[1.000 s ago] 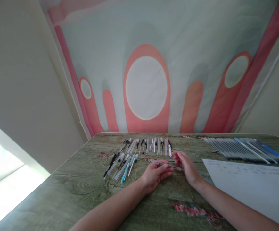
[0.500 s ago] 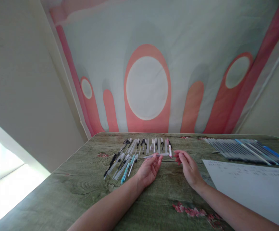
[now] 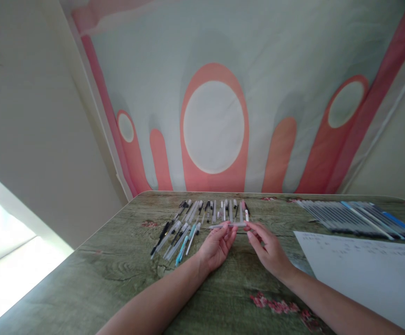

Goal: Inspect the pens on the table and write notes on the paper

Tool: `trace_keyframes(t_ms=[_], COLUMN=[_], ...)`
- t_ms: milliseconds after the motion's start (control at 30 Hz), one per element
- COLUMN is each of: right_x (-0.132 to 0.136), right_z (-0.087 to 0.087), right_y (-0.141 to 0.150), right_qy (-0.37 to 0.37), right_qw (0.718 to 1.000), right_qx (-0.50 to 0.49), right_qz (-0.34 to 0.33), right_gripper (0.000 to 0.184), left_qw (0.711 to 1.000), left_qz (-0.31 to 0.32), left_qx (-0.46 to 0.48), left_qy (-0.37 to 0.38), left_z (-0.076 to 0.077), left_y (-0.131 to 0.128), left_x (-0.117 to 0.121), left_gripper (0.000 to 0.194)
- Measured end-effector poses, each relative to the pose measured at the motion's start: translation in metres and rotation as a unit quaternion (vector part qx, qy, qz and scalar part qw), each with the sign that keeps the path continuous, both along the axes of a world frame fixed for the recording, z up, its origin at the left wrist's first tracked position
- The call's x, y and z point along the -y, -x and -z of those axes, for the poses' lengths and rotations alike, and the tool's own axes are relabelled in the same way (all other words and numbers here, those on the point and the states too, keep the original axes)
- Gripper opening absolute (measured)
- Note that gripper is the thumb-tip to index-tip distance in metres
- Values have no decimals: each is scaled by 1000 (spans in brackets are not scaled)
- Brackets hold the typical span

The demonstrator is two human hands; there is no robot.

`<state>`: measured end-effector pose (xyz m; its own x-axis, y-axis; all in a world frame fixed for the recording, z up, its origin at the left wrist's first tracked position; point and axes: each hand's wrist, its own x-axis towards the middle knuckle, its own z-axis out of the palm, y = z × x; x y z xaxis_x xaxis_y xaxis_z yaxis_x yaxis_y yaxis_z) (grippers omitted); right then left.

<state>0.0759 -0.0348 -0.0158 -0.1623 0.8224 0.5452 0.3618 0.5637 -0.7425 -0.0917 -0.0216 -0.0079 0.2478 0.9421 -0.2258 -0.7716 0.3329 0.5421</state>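
My left hand (image 3: 216, 246) pinches a clear pen barrel (image 3: 228, 225) that lies almost level just above the table. At the barrel's right end my right hand (image 3: 267, 249) closes its fingertips on it. Both hands hover in front of a spread of several loose pens and pen parts (image 3: 202, 216), clear, black, pink and turquoise, laid out on the green wood-grain table (image 3: 125, 274).
A row of several capped pens (image 3: 355, 216) lies at the table's far right, some with blue caps. A white sheet of paper (image 3: 369, 267) covers the right front. A pink and pale green patterned cloth (image 3: 212, 125) hangs behind the table.
The clear pen went from both hands to my left hand alone and was lifted toward the pen spread. My right hand has now come back and closed on its right end.
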Motion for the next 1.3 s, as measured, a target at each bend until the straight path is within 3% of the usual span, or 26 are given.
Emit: trace_keyframes(t_ms=[300,567,800,967,1100,1300], right_x=[1,-1,-18,-36,-41,-43], right_z=[0,0,-9,-6,-3,1], right_y=[4,9,53,98,115,111], right_qy=[10,-31,-164,-192,-174,-186], right_qw=[1000,994,928,885,876,870], right_qx=[1,103,314,393,416,423], right_qz=[4,-28,-120,-162,-169,-173], right_gripper=[22,18,25,37,40,38], left_qw=[999,998,997,994,992,994], left_qz=[40,47,-13,-62,-81,-83], left_qx=[22,35,60,68,63,55], left_qy=[-8,-30,-49,-55,-68,-50], left_z=[3,-7,-34,-54,-59,-54], left_y=[2,9,39,66,76,75], left_x=[1,-4,-29,-42,-44,-46], left_gripper=[13,13,14,15,16,17])
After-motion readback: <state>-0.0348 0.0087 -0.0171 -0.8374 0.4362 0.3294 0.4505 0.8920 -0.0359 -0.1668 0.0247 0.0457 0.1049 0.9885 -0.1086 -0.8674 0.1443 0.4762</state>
